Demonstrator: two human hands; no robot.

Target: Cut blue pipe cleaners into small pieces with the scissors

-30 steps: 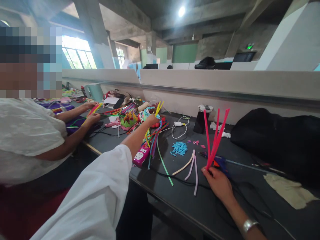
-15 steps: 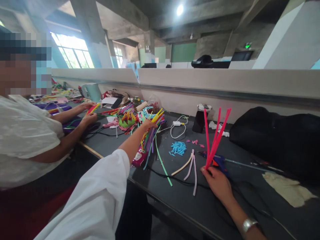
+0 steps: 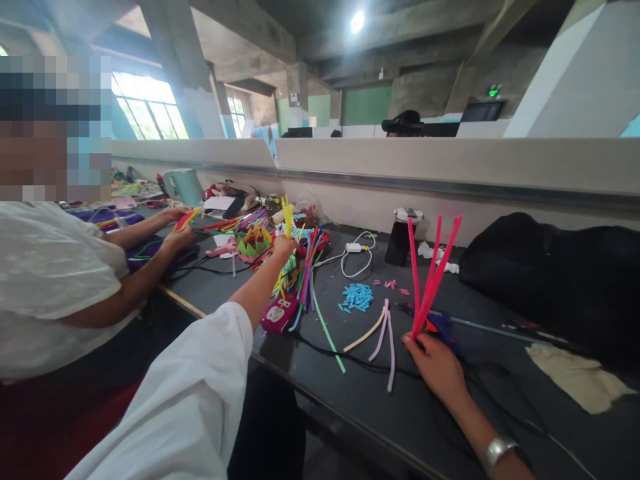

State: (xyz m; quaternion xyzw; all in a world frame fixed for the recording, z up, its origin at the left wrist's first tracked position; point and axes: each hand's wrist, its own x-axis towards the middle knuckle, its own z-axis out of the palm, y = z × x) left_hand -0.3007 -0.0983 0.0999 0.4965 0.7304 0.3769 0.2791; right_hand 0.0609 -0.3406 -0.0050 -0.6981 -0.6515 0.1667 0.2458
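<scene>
My right hand (image 3: 435, 365) is closed around the lower ends of several pink pipe cleaners (image 3: 431, 287), which stand up and fan apart. On the left, my left hand (image 3: 285, 247) grips a few yellow pipe cleaners (image 3: 287, 215) just above a multicoloured bundle of pipe cleaners (image 3: 309, 270). A magenta box with a pale figure on it (image 3: 278, 313) lies below that bundle. Between my hands are a pile of small blue pieces (image 3: 357, 297) and a joined lilac and cream pipe cleaner piece (image 3: 391, 353). A blue and orange tool (image 3: 444, 331) is partly hidden behind my right hand.
A co-worker (image 3: 55, 287) sits at the left, holding pink and yellow strips. A phone (image 3: 397, 241) leans by the low partition (image 3: 400, 157), near a white cable (image 3: 354, 247). A black bag (image 3: 545, 280) and a cream cloth (image 3: 575, 377) lie at right.
My left hand has moved slightly left, away from the bundle, and the yellow pipe cleaners in it now stand upright. The magenta box shows more fully. My right hand has stayed put.
</scene>
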